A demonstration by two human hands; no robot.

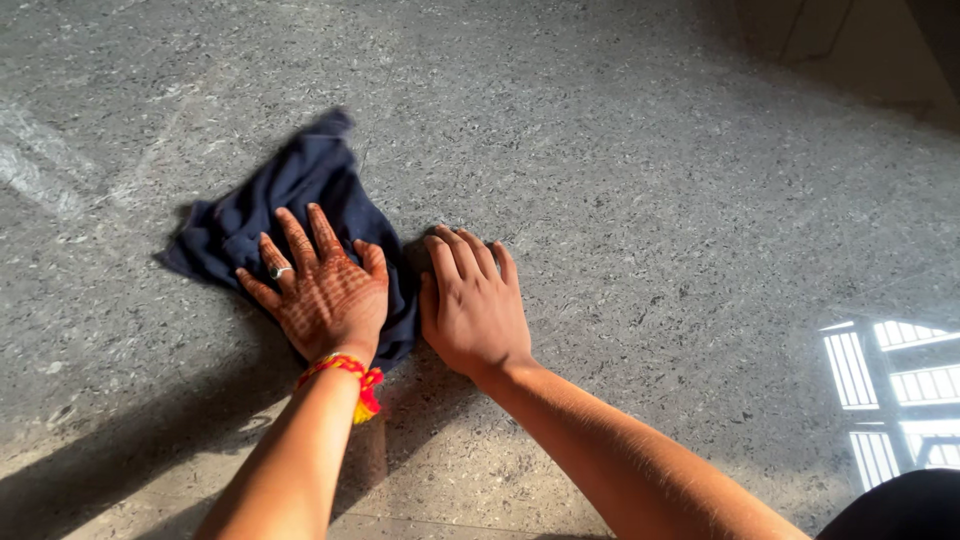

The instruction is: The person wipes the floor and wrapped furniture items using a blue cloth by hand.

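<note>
A dark blue cloth [290, 190] lies crumpled on a grey speckled stone floor [650, 180]. My left hand [322, 288] presses flat on the cloth's near part with fingers spread; it wears a ring and a red and yellow thread band at the wrist. My right hand [472, 300] lies palm down beside it, its fingers together, resting on the cloth's right edge and the floor. Both forearms reach in from the bottom of the view.
The polished floor fills the view, with a bright window reflection [890, 390] at the lower right. A wall base [850, 50] shows at the top right. Shadows of my arms fall on the floor at the lower left.
</note>
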